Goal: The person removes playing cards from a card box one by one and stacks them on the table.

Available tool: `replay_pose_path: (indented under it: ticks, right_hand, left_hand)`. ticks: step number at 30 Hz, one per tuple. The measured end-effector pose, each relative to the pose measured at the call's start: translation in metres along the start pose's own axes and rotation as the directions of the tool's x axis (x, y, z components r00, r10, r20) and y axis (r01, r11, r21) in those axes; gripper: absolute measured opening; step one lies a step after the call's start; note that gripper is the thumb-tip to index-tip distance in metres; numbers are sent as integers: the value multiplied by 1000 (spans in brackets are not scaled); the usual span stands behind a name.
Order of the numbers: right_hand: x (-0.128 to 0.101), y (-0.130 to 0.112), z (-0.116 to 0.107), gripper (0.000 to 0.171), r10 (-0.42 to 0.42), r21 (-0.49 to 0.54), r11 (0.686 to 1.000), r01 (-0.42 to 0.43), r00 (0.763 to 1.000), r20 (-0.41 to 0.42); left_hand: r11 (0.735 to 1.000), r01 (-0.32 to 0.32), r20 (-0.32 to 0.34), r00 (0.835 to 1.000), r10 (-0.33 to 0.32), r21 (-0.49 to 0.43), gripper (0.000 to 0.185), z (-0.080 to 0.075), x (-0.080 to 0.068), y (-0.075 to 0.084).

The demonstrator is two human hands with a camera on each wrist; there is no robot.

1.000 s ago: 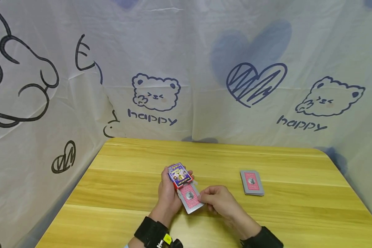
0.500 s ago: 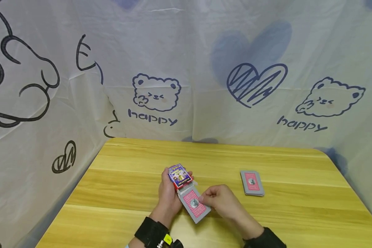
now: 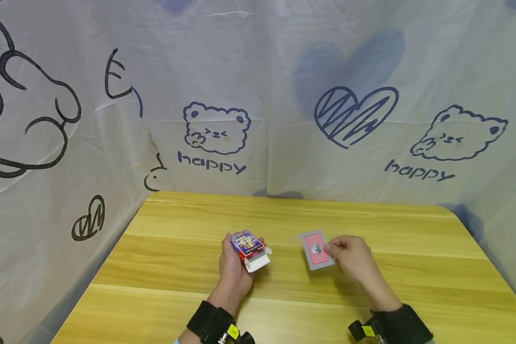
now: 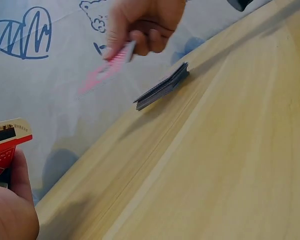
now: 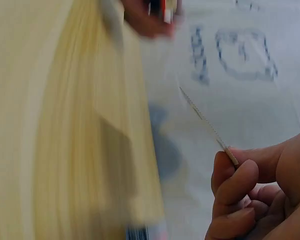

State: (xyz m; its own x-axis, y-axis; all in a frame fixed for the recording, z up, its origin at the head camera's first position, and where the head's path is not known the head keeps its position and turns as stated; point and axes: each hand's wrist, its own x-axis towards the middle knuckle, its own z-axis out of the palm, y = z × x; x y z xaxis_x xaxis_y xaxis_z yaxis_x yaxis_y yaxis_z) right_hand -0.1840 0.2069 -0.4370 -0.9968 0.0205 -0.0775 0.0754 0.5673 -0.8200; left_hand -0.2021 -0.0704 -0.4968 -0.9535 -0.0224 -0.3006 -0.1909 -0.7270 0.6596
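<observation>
Holding a playing-card box [image 3: 248, 244] above the desk [image 3: 163, 267], the left hand [image 3: 234, 267] has its fingers curled round the box's sides, the white flap hanging open toward the near edge. The right hand [image 3: 352, 258] pinches a single red-backed card [image 3: 316, 249] by its right edge between thumb and fingertips, back up and lifted off the wood, well apart from the box. In the left wrist view the same card [image 4: 107, 72] shows blurred and tilted in the right hand [image 4: 145, 25], and just beyond it a small stack of cards [image 4: 162, 87] lies flat on the desk, near the far edge by the backdrop; in the head view that stack is hidden behind the right hand. From the right wrist view the card [image 5: 205, 122] appears edge-on, a thin line held at the fingertips [image 5: 235, 175].

Bare wood runs between the two hands and all along the near side of the desk, and to the left of the box as far as the desk's left edge. A printed white cloth [image 3: 284, 95] with bears and hearts stands close behind the far edge and wraps round the left side.
</observation>
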Motion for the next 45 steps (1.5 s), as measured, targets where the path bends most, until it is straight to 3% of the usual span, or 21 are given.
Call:
replay_pose_path:
  ticks: [7,12,20,27,37,40,45]
  right_hand:
    - [12,40,-48,33,90,-138,985,-99,993,-69]
    - [17,55,-59,32,139,-152,978,-144,989,-39]
    - [21,61,-48,34,172,-127,976,-176,984,-42]
    - [22,65,-41,31,156,-289,943,-166,986,-57]
    - [23,59,-39,30,143,-380,910,-168,985,-95]
    - [19,52,-33,26,112,-352,924,-149,986,-123]
    - [8,20,-7,24,6,-189,981,-30,992,-126]
  left_hand:
    - [1000,26,-8,1000,-26,6,72,0,-1,0]
    - [1000,28,0,1000,-28,11,71,0,-1,0]
    - [1000,21,20,1000,-21,14,73,-1,-1,-1]
    - [999,26,19,999,-27,26,71,-1,-2,-2]
    - [999,41,10,999,-41,7,69,0,-1,-2]
    - [999,46,15,999,-46,5,68,1,-1,-3]
    - [999,49,42,998,-50,11,70,2,-2,-3]
